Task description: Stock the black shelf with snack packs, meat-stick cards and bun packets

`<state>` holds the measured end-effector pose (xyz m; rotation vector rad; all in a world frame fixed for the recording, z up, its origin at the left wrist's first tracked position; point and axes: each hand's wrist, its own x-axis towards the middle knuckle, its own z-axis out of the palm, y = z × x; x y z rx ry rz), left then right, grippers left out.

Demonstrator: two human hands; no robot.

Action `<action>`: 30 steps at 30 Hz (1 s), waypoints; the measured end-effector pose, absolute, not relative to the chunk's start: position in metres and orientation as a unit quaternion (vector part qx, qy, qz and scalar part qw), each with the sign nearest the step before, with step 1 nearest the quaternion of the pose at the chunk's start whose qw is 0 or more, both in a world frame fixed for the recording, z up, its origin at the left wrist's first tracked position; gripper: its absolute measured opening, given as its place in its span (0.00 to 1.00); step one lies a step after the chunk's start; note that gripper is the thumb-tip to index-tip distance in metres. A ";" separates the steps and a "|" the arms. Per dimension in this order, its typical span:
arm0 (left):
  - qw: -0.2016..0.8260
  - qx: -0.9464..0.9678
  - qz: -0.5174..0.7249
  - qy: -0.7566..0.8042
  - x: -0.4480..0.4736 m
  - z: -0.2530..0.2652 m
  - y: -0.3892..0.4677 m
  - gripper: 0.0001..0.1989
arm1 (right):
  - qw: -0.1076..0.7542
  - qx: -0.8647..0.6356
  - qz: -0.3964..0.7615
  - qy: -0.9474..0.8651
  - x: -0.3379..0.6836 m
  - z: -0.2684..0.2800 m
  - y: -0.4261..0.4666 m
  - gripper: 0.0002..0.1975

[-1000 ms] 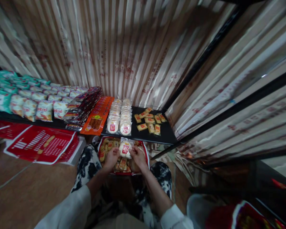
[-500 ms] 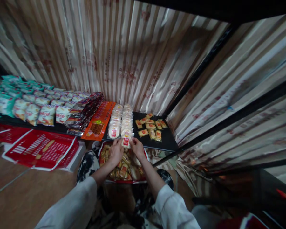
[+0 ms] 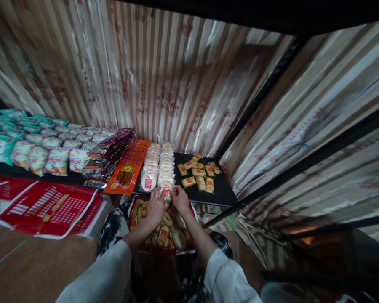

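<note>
Between my two hands, at the front end of the right row, is a wrapped round white rice cracker (image 3: 166, 192) with a red label. My left hand (image 3: 156, 206) pinches its left edge, and my right hand (image 3: 179, 198) grips its right edge. Behind it runs a row of similar wrapped crackers (image 3: 167, 162), with a second row (image 3: 149, 172) just to the left. Below my hands, a red-edged bag (image 3: 189, 251) full of small yellow-wrapped snacks (image 3: 163, 235) sits between my knees; my forearms hide part of it.
The black shelf (image 3: 196, 198) carries loose yellow-wrapped snacks (image 3: 198, 171) on the right. To the left lie an orange packet (image 3: 126, 172), stacked dark packets (image 3: 110, 153), and white and teal bags (image 3: 55, 160). A slanting black pole (image 3: 255, 195) stands at the right, before striped sheeting (image 3: 164, 75).
The view has tilted slightly, so the shelf sits lower in the picture. Both hands stay on the same cracker, which now lies closer against the front of its row.
</note>
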<state>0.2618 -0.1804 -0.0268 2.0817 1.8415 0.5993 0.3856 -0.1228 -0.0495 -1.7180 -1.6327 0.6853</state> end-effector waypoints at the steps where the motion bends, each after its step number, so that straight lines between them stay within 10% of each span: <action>1: 0.145 0.723 0.213 0.641 0.262 -0.027 -0.179 0.22 | 0.334 -0.658 0.262 -0.622 0.386 -0.050 -0.122 0.08; 30: 0.134 0.743 0.280 0.592 0.254 -0.053 -0.206 0.19 | 0.440 -0.656 0.202 -0.579 0.402 -0.083 -0.180 0.18</action>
